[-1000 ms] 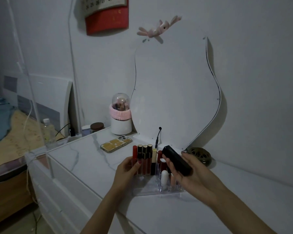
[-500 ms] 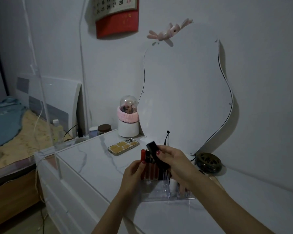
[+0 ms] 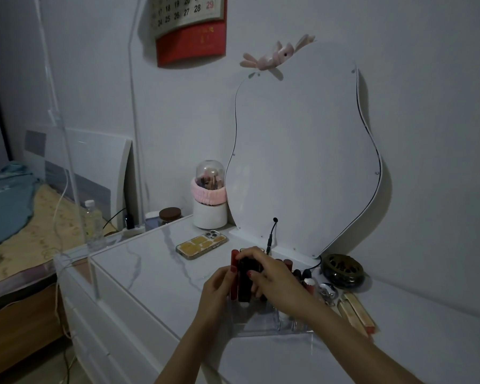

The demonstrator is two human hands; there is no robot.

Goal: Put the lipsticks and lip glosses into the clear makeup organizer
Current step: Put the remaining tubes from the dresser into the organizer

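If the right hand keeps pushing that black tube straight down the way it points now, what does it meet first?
Most likely the floor of the clear makeup organizer. The right hand holds the black lipstick tube upright among the red tubes in the back row; depth is unclear, so it may brush a neighbouring tube first.

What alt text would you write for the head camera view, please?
A person's right hand lowers a black lipstick into a clear makeup organizer on a white marble-look dresser, while the left hand steadies a red tube. A phone lies behind.
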